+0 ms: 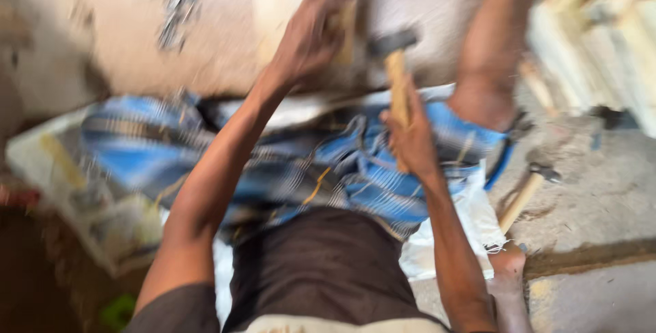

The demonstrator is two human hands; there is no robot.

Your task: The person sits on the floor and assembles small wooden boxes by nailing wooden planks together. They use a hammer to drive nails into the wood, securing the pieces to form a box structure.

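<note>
Dark brown shirt (321, 271) fills the bottom centre, closest to the lens, w/ both forearms reaching up and away from it. Past the shirt, under both arms, a blue plaid cloth (328, 169) drapes across the lap, w/ white sacking (444, 237) below it, to the rt of the rt forearm. Right hand (412, 143) is clamped round the pale wooden handle of a hammer (396, 66); dark metal head sits above the fist, shaft approx upright. Left hand (311, 36) is up and to the left of that hammer head, fingers curled on a light wooden piece (339, 5) that runs up out of view; blur is heavy, so exact grip can't be told. Bare knee and shin (488, 53) rise just rt of the hammer. Second hammer (529, 186) lies on the ground to the rt of the rt wrist, head pointing away, wood handle angled down towards a bare foot (509, 265). Ground is rough grey concrete floor (601, 196), dusty, w/ a dark strip across it lower rt. Stack of pale wooden pieces (601, 39) sits far rt, above that second hammer. Sandy, dusty surface (137, 32) spreads left of the left hand.
</note>
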